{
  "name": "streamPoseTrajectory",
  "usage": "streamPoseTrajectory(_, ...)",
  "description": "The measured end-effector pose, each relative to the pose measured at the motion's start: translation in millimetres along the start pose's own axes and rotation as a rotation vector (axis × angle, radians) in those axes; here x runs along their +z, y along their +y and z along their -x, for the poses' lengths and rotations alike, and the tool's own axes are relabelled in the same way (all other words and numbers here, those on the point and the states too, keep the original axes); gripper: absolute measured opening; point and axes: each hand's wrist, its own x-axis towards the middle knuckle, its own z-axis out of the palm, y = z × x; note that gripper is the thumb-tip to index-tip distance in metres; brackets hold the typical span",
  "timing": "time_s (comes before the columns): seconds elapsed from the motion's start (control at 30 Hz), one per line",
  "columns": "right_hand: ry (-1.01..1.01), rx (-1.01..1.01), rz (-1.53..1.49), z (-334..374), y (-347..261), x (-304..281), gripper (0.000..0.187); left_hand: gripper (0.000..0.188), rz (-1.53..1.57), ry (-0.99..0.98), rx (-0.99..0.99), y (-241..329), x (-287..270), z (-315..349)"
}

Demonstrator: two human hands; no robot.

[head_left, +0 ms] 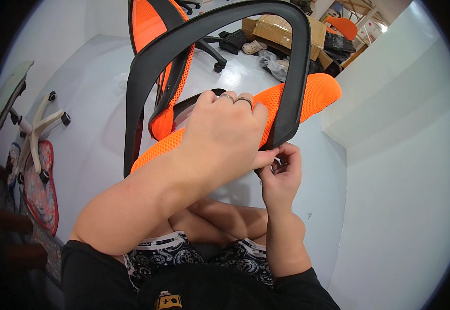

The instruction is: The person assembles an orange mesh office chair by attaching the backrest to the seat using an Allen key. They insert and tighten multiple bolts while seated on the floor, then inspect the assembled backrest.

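Observation:
In front of me is an office chair part with an orange mesh seat (315,93) and a black looped armrest (301,57). My left hand (230,121), with two rings on it, is closed over the orange seat beside the lower end of that armrest. Its thumb reaches down to the armrest's bottom corner. Just below this corner my right hand (283,173) has its fingers pinched together under the seat edge. Whatever lies between those fingertips is too small and dark to make out. Behind the seat stands the orange mesh backrest (150,23) with its black frame.
At the far side, cardboard boxes (289,31), dark bags and a beige clog (254,47) lie on the floor. To the left stands another chair on a white wheeled base (40,124), near a red-edged patterned mat (41,186). A white wall (395,144) rises on the right.

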Motion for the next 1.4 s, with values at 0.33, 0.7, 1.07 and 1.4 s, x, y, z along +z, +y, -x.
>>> streamPoseTrajectory(0.33,-0.065,0.220,-0.186,0.5,-2.4,-1.0,0.010,0.054,-0.011,-0.034,0.011,-7.1,-2.3,-2.1)
streamPoseTrajectory(0.7,-0.280,0.522,-0.419,-11.5,-4.1,-4.7,0.014,0.055,-0.014,-0.031,-0.005,-9.0,-2.8,-3.1)
streamPoseTrajectory(1.07,-0.169,0.171,0.093,-1.5,-4.1,2.7,0.005,0.051,-0.007,0.007,0.023,-9.5,-2.6,-1.5)
streamPoseTrajectory(1.4,-0.242,0.243,-0.069,-12.0,-0.2,-3.3,0.018,0.051,-0.022,-0.014,0.011,-11.4,-2.7,-4.2)
